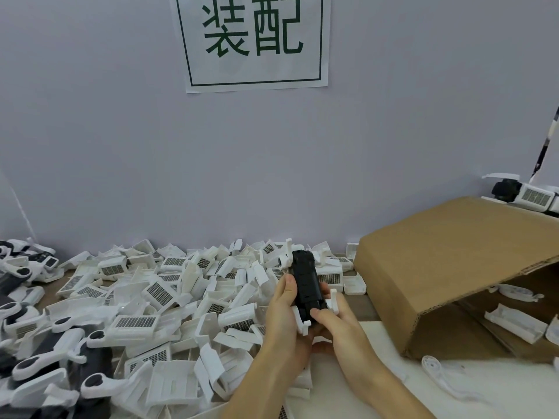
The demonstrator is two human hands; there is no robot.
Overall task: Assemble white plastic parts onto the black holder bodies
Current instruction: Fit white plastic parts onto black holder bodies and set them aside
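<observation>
Black holder body (306, 281) sits upright between both hands above the heap of loose white plastic parts (157, 297); the left hand (284, 316) and right hand (338, 323) each curl their fingers round it, with white clips (302, 320) already on its lower sides. Judging by one body in hand, several finished units at far left (36, 343) and dozens of white parts too many to count, much work remains; a cardboard box (459, 267) lies right
</observation>
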